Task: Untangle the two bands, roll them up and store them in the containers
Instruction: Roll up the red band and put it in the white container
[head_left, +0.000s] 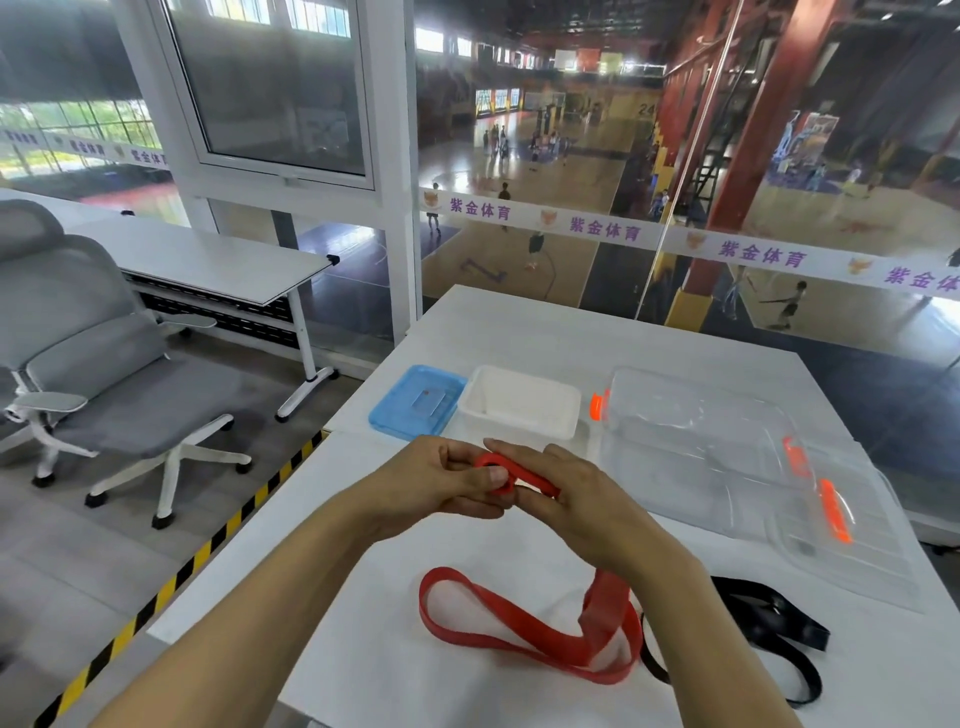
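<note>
Above the white table (395, 613), my left hand (441, 480) and my right hand (571, 491) together hold a small rolled end of the red band (498, 618). My left thumb and fingers pinch the roll. My right fingers curl round the strip just beside it. The remaining length of the red band hangs under my right wrist and lies in loose loops on the table in front of me. The black band (769, 623) lies apart from it, in loops at the right, partly hidden by my right forearm.
Behind my hands stand a white tub (519, 402), a blue lid (410, 400) to its left, and a clear box with orange clips (691, 441) and its clear lid (852, 540) to the right. A grey office chair (104, 364) stands on the floor at left.
</note>
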